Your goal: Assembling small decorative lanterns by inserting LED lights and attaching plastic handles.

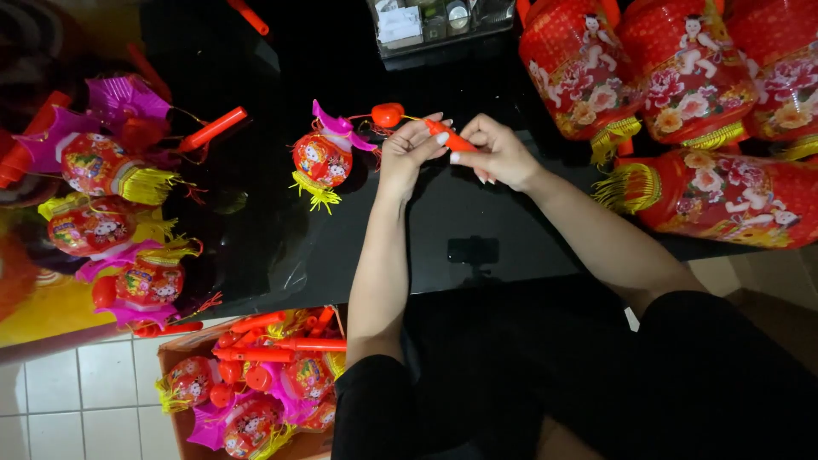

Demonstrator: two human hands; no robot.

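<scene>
Both hands pinch one orange stick (450, 136) over the black table (256, 213). Right hand (498, 153) grips its near end between thumb and fingers; left hand (407, 149) has fingertips closed on the far end. Stick lies roughly level, tilted slightly up toward the left hand.

A thin wire runs from the left fingertips to a small orange bulb piece (387, 113), which sits just above a small red lantern (322, 159) with a pink top and yellow tassel. The lantern rests on the table just left of the left hand, apart from it.

Further out: four finished small lanterns (111, 221) with pink fins and yellow fringe cluster at the table's left edge, loose orange sticks (213, 128) among them. Large red lanterns (682, 77) with flower prints and gold tassels fill the right side, one lying on its side. A clear parts tray (426, 25) sits at the top edge. A cardboard box (256, 383) of more small lanterns and sticks stands on the tiled floor (77, 400), lower left.
</scene>
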